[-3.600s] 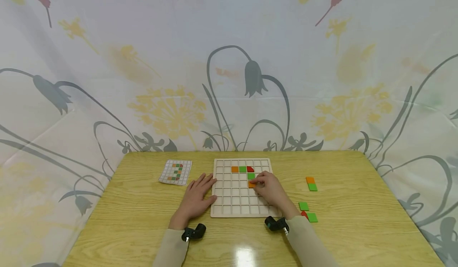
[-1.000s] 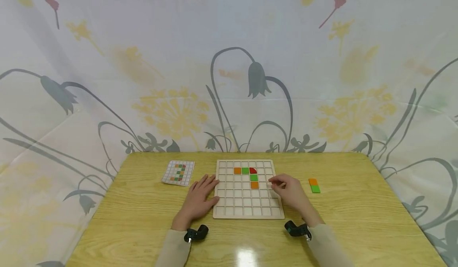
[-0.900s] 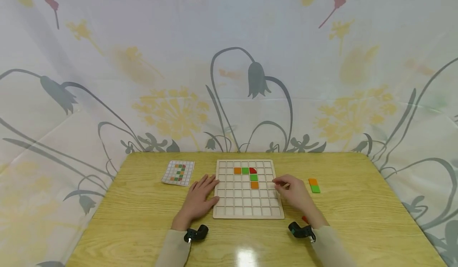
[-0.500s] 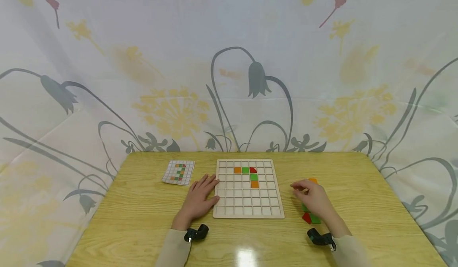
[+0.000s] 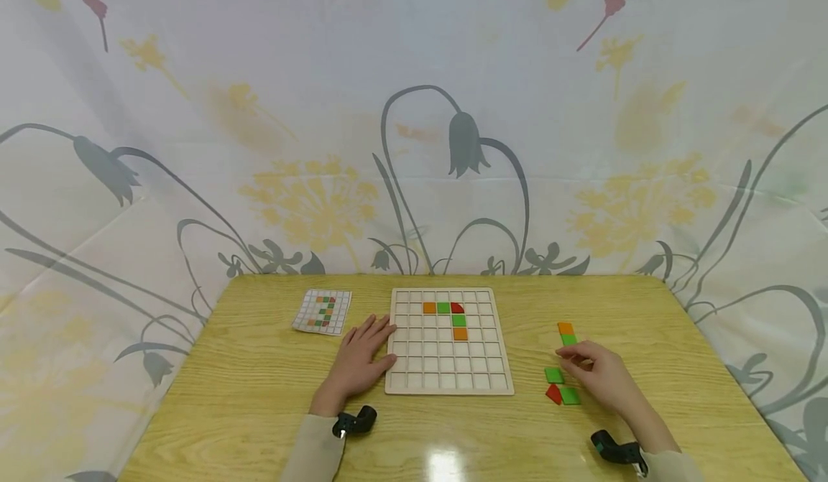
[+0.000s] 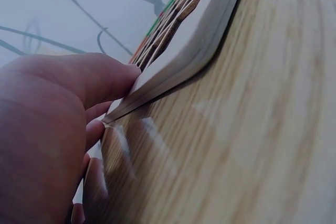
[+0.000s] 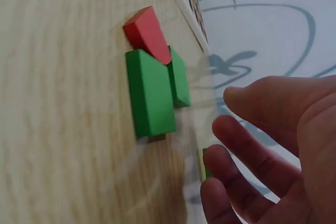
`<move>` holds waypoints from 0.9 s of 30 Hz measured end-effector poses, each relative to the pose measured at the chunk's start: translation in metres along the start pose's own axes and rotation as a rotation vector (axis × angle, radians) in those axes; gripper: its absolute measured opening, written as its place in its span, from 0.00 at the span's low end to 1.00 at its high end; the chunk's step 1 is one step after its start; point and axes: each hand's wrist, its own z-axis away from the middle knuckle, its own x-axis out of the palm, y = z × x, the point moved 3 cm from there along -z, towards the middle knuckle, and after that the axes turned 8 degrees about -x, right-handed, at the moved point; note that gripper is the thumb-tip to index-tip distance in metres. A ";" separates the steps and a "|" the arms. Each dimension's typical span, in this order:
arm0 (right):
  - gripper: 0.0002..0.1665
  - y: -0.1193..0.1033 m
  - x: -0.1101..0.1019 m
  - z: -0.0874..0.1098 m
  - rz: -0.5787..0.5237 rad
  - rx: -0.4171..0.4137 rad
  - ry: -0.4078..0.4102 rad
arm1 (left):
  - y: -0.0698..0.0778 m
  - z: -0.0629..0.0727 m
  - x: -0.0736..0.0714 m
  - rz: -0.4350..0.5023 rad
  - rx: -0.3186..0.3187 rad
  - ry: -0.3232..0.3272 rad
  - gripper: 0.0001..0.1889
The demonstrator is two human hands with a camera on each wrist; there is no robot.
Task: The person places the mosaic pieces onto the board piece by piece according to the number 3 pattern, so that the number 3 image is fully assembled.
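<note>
My left hand [image 5: 358,360] rests at the left edge of a wooden grid board [image 5: 414,385], thumb and fingertips touching its rim. On the board sit two orange square tiles [image 5: 461,334], two green square tiles [image 5: 458,320] and a red rounded tile [image 5: 456,308]. Over the table at the right, my right hand [image 5: 601,374] hovers with nothing between thumb and fingers. Below its fingers lie a green tile [image 5: 553,375], a red tile [image 5: 553,394] and another green tile [image 5: 570,396]. Just beyond the fingertips are an orange tile [image 5: 565,327] and a partly covered green tile [image 5: 568,339].
A paper card [image 5: 322,312] printed with a coloured grid pattern lies left of the board. The wooden table [image 5: 259,410] meets a flower-printed cloth backdrop [image 5: 414,108] at its far edge. Each wrist wears a small black camera [image 5: 354,422].
An orange tile has been let go on the board below the green one. My right hand has moved away to the right, uncovering the loose tiles. The left hand stays at the board.
</note>
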 end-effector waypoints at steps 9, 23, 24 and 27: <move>0.15 0.004 0.003 0.008 -0.106 -0.032 -0.105 | -0.004 -0.001 0.004 -0.009 -0.009 -0.001 0.31; 0.17 0.004 0.007 0.004 -0.088 0.023 -0.157 | -0.003 -0.001 0.003 -0.002 -0.016 -0.016 0.31; 0.17 0.004 0.007 0.004 -0.082 0.021 -0.154 | -0.003 -0.001 0.003 0.001 -0.016 -0.015 0.31; 0.16 0.003 0.008 0.003 -0.066 0.025 -0.145 | -0.003 -0.001 0.002 0.003 -0.016 -0.012 0.31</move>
